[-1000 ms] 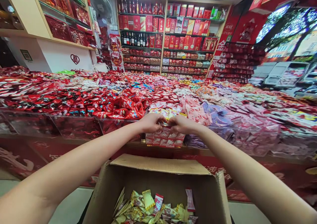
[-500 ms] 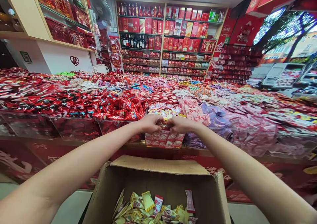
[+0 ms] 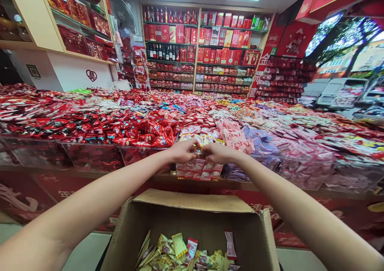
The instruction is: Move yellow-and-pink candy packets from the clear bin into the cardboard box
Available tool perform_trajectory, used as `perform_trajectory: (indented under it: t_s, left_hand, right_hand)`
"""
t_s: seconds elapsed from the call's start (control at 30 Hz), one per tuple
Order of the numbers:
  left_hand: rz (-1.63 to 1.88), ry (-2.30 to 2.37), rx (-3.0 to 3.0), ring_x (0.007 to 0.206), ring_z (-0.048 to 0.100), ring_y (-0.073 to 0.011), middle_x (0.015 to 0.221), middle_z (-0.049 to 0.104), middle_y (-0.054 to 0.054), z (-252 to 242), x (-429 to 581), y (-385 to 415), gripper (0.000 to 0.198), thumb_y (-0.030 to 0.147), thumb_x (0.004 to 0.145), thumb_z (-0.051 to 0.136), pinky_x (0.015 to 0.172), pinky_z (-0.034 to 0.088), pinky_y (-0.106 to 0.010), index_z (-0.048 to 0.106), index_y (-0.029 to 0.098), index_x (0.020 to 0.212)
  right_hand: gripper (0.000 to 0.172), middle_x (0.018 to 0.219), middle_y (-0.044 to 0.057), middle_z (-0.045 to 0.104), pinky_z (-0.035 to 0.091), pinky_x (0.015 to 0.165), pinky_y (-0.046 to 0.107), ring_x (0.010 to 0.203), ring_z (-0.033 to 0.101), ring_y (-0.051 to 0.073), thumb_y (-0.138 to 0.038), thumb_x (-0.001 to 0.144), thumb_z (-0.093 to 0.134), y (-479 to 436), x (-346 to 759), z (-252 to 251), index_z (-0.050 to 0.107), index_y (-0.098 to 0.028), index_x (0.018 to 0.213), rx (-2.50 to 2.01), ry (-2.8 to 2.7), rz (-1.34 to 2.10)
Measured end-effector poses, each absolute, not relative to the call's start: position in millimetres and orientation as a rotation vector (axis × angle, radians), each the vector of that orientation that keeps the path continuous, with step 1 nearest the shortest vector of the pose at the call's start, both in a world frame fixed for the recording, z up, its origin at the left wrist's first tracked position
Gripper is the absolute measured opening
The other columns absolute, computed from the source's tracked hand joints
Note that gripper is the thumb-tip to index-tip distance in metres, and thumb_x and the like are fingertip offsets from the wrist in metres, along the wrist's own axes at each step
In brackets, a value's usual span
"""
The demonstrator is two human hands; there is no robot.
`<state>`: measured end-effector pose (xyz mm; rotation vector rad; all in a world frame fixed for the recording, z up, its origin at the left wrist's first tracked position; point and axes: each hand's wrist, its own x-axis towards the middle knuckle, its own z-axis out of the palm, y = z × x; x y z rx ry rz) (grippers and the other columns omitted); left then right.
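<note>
My left hand [image 3: 183,151] and my right hand [image 3: 220,152] are close together at the front of a clear bin. Its stack of small wrapped candies [image 3: 199,169] shows pink and white through the front wall. Yellow-and-white candy packets [image 3: 201,137] lie on top, right at my fingertips. The fingers of both hands are curled in and pinched at these packets; how much each grips is partly hidden. Below my forearms stands an open cardboard box [image 3: 195,201], with loose yellow candy packets [image 3: 179,245] and a few pink and red ones at its bottom.
Red shiny packets [image 3: 157,131] fill the bins to the left. Pink packets [image 3: 237,139] and purple packets [image 3: 261,137] lie to the right. The bins' clear front wall [image 3: 93,157] runs along the counter. Shelves of bottles and red boxes [image 3: 180,33] stand behind.
Both hands stay at the same stack, with only slight finger movement. The whole view has shifted down a little. The contents of the cardboard box look the same.
</note>
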<state>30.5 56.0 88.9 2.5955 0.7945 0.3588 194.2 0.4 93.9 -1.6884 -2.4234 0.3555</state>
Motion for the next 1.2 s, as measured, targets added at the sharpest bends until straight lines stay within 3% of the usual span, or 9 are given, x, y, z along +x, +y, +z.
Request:
perform_trajectory:
  t_s: [0.1,0.27,0.4,0.87,1.2]
  left_hand:
    - [0.343,0.787,2.600,0.058,0.052,-0.0094,0.074,0.062,0.004,89.7,30.5,56.0,0.033,0.016,0.066,0.048,0.050,0.036,-0.018,0.046,0.021,0.098]
    - [0.377,0.790,2.647,0.070,0.054,-0.0123,0.080,0.061,0.004,92.0,27.5,53.7,0.035,0.018,0.065,0.050,0.060,0.038,-0.020,0.049,0.025,0.099]
    - [0.383,0.796,2.658,0.066,0.053,-0.0126,0.073,0.060,0.005,91.4,27.3,53.9,0.037,0.018,0.064,0.049,0.058,0.037,-0.020,0.050,0.026,0.101]
    - [0.460,0.804,2.570,0.062,0.052,-0.0111,0.071,0.061,0.005,84.8,29.6,57.2,0.037,0.016,0.060,0.050,0.053,0.036,-0.019,0.052,0.023,0.096]
    - [0.503,0.784,2.531,0.054,0.050,-0.0093,0.067,0.061,0.006,81.5,28.9,57.8,0.038,0.014,0.060,0.050,0.049,0.034,-0.018,0.051,0.022,0.097]
  right_hand:
    - [0.018,0.072,0.002,0.062,0.032,0.052,0.019,0.065,0.053,0.013,-0.014,0.065,0.049,-0.5,190.3,94.6,0.059,-0.016,0.079,-1.754,-2.443,0.294]
    - [0.022,0.075,0.003,0.063,0.031,0.051,0.020,0.066,0.053,0.014,-0.012,0.064,0.047,-0.7,185.3,94.2,0.061,-0.016,0.080,-1.766,-2.484,0.170]
    - [0.021,0.077,0.005,0.064,0.031,0.053,0.021,0.067,0.053,0.015,-0.011,0.064,0.047,-2.9,185.2,92.5,0.061,-0.015,0.080,-1.747,-2.465,0.071]
    - [0.012,0.071,0.001,0.061,0.032,0.055,0.019,0.064,0.051,0.012,-0.014,0.063,0.054,-5.2,188.8,87.4,0.057,-0.015,0.075,-1.706,-2.277,0.224]
    - [0.017,0.073,0.001,0.063,0.035,0.056,0.020,0.066,0.052,0.012,-0.014,0.063,0.053,-5.2,190.4,86.0,0.058,-0.016,0.080,-1.706,-2.264,0.270]
